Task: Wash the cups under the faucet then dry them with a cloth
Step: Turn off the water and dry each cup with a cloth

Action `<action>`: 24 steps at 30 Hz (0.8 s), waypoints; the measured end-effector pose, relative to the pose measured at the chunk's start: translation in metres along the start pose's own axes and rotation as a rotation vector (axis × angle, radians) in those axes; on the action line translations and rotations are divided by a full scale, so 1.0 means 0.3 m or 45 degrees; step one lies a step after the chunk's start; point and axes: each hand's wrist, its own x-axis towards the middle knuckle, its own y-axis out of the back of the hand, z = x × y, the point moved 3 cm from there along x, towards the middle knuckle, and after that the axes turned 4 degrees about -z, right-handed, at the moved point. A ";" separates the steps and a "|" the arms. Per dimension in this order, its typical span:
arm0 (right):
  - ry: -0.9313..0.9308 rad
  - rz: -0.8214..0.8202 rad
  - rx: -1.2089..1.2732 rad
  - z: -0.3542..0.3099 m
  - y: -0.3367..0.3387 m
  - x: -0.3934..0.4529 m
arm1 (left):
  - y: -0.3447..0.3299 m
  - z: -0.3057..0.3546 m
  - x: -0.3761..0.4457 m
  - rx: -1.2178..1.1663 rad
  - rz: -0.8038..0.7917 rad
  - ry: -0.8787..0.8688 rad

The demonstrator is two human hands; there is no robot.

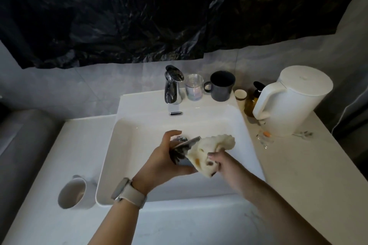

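Your left hand (168,157) grips a shiny metallic cup (184,148) over the sink (245,135), fingers curled round its side and the thumb underneath, while your right hand (221,160) pinches a cream cloth (207,152) bunched against the cup's mouth, so the cup sits between your two hands and the cloth lies just to the right of your left fingertips. You look to be in the drying step for this cup, and no water shows running from the faucet (173,85), which stands well beyond your left hand at the back of the basin. To the far side of your right hand, beside the faucet, a clear glass (194,88) and a dark mug (222,86) stand upright on the ledge; whether they are washed you cannot tell from here. Down by your left wrist, outside the basin, a white mug (72,193) lies tilted on the counter (59,155), and its state is just as uncertain. So at least one cup is near done, and up to three may remain. Past your right hand stand a white kettle (294,101), an amber pump bottle (253,99) and a small jar (240,94); no brand, label or writing is readable on any of them
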 end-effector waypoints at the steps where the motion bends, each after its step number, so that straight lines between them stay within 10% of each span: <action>1: 0.047 -0.089 0.074 -0.001 0.007 0.001 | 0.004 -0.007 -0.007 -0.144 0.050 0.028; 9: 0.203 -0.224 0.256 -0.011 -0.064 -0.052 | -0.105 -0.017 -0.064 -0.942 0.058 0.318; 19: -0.310 -0.024 0.722 0.020 -0.062 -0.051 | -0.122 0.048 -0.132 0.012 0.394 -0.258; 24: -0.037 -0.097 0.580 0.030 -0.071 -0.032 | -0.114 0.042 -0.147 -0.222 0.328 -0.181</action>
